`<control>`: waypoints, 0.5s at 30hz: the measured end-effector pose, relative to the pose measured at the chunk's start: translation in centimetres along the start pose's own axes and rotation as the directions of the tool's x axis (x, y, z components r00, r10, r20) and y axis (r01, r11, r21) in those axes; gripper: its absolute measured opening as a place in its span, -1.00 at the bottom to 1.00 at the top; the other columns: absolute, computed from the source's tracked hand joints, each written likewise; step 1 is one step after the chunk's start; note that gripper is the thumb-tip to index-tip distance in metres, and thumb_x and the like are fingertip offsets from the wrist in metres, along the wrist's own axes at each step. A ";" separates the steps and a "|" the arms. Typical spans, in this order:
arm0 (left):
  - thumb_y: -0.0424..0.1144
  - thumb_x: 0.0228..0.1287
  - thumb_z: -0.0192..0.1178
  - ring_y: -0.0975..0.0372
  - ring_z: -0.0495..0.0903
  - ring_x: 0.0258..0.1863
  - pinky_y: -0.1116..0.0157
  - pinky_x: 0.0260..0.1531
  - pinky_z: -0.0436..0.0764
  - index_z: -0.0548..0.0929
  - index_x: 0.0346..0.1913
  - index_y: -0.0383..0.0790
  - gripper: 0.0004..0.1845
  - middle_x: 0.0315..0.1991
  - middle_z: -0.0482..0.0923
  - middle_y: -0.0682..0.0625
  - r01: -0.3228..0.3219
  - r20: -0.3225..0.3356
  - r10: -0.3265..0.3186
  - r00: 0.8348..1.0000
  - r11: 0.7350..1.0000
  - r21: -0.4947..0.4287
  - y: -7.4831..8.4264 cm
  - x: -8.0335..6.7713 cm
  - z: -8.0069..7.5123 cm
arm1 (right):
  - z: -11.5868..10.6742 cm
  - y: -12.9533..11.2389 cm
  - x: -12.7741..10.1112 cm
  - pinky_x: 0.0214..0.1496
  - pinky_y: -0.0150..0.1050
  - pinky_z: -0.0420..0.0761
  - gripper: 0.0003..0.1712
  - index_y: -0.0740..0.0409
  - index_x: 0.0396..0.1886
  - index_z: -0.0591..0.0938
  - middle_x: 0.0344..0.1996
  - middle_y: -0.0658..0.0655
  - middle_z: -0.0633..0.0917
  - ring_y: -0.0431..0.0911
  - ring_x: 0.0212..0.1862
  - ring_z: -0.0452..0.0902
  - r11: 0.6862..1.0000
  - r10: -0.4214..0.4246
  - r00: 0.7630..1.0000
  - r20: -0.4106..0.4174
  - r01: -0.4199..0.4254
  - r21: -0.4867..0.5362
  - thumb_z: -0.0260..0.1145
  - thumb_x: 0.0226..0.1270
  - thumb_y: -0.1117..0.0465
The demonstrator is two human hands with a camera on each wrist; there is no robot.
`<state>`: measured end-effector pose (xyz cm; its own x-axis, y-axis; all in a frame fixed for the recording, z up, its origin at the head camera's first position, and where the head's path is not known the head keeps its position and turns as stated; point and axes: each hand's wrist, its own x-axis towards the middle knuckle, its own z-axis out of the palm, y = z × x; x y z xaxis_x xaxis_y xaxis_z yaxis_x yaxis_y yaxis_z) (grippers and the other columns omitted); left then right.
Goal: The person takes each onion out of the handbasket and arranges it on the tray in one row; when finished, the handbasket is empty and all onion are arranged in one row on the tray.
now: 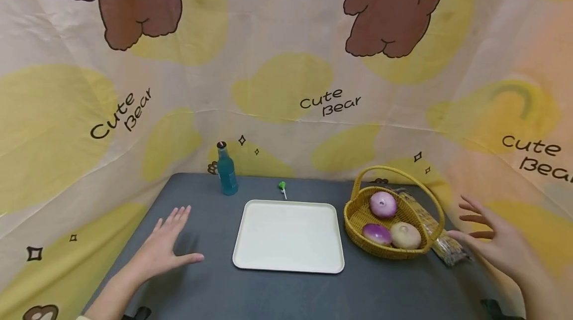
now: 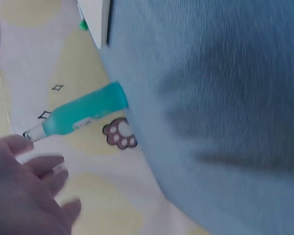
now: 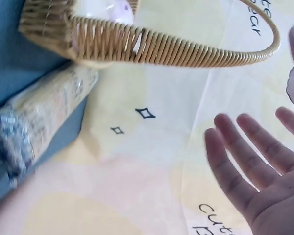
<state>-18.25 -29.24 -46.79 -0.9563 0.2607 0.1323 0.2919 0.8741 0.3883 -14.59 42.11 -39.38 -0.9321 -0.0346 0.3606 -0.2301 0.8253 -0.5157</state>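
Observation:
My left hand [image 1: 163,248] hovers over the left side of the table with fingers spread and nothing in it. Beyond it stands a bottle of blue liquid [image 1: 227,173], also in the left wrist view. On the right, my right hand [image 1: 501,238] is raised with its fingers apart, holding nothing. Nearest to it is a yellow wicker basket [image 1: 358,243] with a tall handle, holding two purple onions [image 1: 383,204] and a pale onion [image 1: 405,236]. A long clear-wrapped packet [image 3: 44,112] lies beside the basket, partly hidden behind it in the head view.
A white rectangular tray [image 1: 288,236] lies mid-table between the hands. Just behind it is a green lollipop [image 1: 282,187] with a white stick. The grey table [image 1: 201,290] meets a hanging cloth [image 1: 277,26] printed with brown bears at its back and sides.

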 end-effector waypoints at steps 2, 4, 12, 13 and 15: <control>0.37 -0.05 0.45 -0.25 -0.04 0.57 -0.32 0.47 -0.15 0.01 0.61 -0.30 0.34 0.59 0.01 -0.33 -0.023 -0.004 0.023 1.000 0.998 -0.058 0.1 0.0 0.6 | 0.7 -0.3 0.0 -0.28 -0.58 0.59 -0.02 -0.07 0.54 0.33 0.12 -0.20 0.58 -0.74 -0.06 0.40 0.997 -0.031 0.998 -0.046 0.034 0.063 0.59 0.14 0.21; 0.34 -0.05 0.47 -0.25 -0.02 0.57 -0.32 0.47 -0.11 0.02 0.60 -0.32 0.33 0.59 0.03 -0.31 -0.031 -0.009 0.030 0.999 0.996 -0.085 0.3 0.0 1.2 | 1.3 -0.4 -0.1 -0.22 -0.61 0.59 -0.07 0.05 0.47 0.41 0.05 -0.38 0.57 -0.63 -0.04 0.51 0.987 -0.072 0.994 -0.084 0.083 0.136 0.59 0.08 0.36; 0.30 -0.06 0.49 -0.24 -0.10 0.59 -0.33 0.44 0.02 -0.01 0.61 -0.29 0.34 0.61 -0.03 -0.28 0.036 0.070 -0.028 0.997 0.991 -0.128 1.4 1.2 3.8 | 2.1 -1.2 -0.9 -0.08 -0.56 0.63 -0.15 0.37 0.33 0.47 0.03 -0.19 0.69 -0.37 0.00 0.64 0.933 -0.144 0.977 -0.159 0.188 0.308 0.46 -0.05 0.71; 0.31 -0.05 0.49 -0.24 -0.09 0.59 -0.33 0.43 0.04 -0.01 0.61 -0.29 0.34 0.61 -0.03 -0.28 0.042 0.083 -0.031 0.996 0.990 -0.135 1.5 1.3 4.2 | 2.2 -1.3 -1.0 -0.06 -0.54 0.64 -0.16 0.42 0.32 0.46 0.03 -0.14 0.70 -0.35 -0.01 0.66 0.918 -0.155 0.975 -0.159 0.201 0.342 0.43 -0.06 0.74; 0.31 -0.05 0.49 -0.25 -0.07 0.58 -0.32 0.42 0.08 0.00 0.61 -0.32 0.33 0.61 -0.03 -0.29 0.041 0.096 -0.028 0.995 0.988 -0.146 1.9 1.6 4.8 | 2.4 -1.5 -1.0 -0.04 -0.49 0.66 -0.18 0.50 0.29 0.45 0.04 -0.07 0.71 -0.32 0.00 0.67 0.881 -0.187 0.969 -0.160 0.238 0.409 0.40 -0.08 0.79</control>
<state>-19.31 -25.19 -50.27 -0.9610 0.2747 0.0333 0.2510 0.8148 0.5226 -14.00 39.53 -40.85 -0.8156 -0.0983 0.5702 -0.5389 0.4878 -0.6867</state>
